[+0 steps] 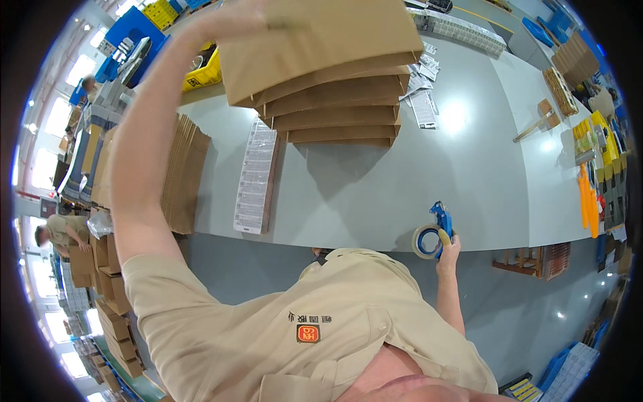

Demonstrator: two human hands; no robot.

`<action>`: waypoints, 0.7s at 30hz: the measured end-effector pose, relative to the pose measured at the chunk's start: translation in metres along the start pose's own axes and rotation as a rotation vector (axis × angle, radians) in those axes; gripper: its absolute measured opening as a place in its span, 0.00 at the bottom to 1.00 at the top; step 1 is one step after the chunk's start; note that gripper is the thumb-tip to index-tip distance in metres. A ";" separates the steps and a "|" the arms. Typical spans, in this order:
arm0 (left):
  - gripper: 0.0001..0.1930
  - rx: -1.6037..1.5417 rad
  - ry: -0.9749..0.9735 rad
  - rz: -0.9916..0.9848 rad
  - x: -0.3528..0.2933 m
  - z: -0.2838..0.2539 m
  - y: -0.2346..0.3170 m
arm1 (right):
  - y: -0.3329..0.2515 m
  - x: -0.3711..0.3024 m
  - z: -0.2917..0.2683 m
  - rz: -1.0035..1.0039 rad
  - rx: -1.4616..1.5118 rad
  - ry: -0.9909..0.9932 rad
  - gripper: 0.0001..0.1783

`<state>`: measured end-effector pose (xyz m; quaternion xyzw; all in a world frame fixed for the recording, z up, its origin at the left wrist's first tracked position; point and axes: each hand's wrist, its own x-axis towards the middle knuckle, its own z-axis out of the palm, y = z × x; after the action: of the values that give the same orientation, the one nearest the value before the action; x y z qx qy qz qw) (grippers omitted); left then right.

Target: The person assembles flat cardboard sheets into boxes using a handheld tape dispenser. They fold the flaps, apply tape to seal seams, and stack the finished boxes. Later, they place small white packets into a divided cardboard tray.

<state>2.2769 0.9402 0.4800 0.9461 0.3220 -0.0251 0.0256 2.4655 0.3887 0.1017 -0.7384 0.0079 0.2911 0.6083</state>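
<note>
My right hand [447, 253] is wrapped round a blue tape gun [441, 218] with a roll of tape in it, at the table's near edge. Stretched far forward, my left hand [258, 19] lies over the top of a tall stack of brown cardboard boxes [321, 60]. Motion smears its fingers, so whether they grip the cardboard does not show. The boxes stand one above another on the grey table [469, 161]. Left of the stack's foot lies a long plastic-wrapped bundle of printed leaflets [253, 181].
Flattened cartons [184, 177] stand at the left of the table. Loose printed sheets [423, 100] lie right of the stack, and a yellow crate [203, 72] sits behind. At the far right are orange-handled tools [588, 201]. A co-worker [63, 231] handles boxes at the left.
</note>
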 end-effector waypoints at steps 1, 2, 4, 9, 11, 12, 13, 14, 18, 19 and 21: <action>0.42 0.079 -0.147 -0.009 -0.002 0.023 0.012 | 0.002 -0.002 -0.003 -0.014 0.005 0.039 0.21; 0.44 0.217 -0.197 0.017 -0.004 0.045 0.019 | 0.003 -0.005 -0.005 0.006 -0.011 0.046 0.22; 0.41 0.295 0.194 0.173 -0.016 0.083 0.022 | 0.007 -0.009 -0.010 0.021 -0.039 0.074 0.21; 0.34 0.013 0.376 0.231 -0.020 0.098 0.007 | 0.011 -0.009 -0.010 0.016 -0.077 0.161 0.22; 0.35 0.078 0.454 0.300 -0.033 0.102 0.012 | 0.009 -0.006 -0.013 -0.006 -0.067 0.186 0.23; 0.36 0.174 0.415 0.258 -0.047 0.106 0.014 | 0.006 -0.003 -0.015 0.004 -0.050 0.164 0.24; 0.37 0.041 0.589 0.237 -0.065 0.115 0.017 | 0.002 -0.002 -0.022 -0.019 -0.109 0.147 0.24; 0.39 -0.016 0.746 0.275 -0.083 0.123 0.014 | -0.002 0.002 -0.026 -0.087 -0.167 0.138 0.25; 0.41 0.213 0.566 -0.446 -0.160 0.140 -0.081 | -0.017 0.010 -0.036 -0.087 -0.337 0.050 0.27; 0.33 0.283 0.495 -0.660 -0.184 0.144 -0.117 | -0.019 0.009 -0.032 -0.089 -0.409 0.027 0.27; 0.24 0.209 0.293 -0.854 -0.242 0.151 -0.191 | -0.020 0.004 -0.013 -0.105 -0.540 0.020 0.29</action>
<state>1.9645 0.9344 0.3386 0.7197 0.6789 0.0683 -0.1282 2.4821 0.3836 0.1191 -0.8761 -0.1025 0.2433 0.4034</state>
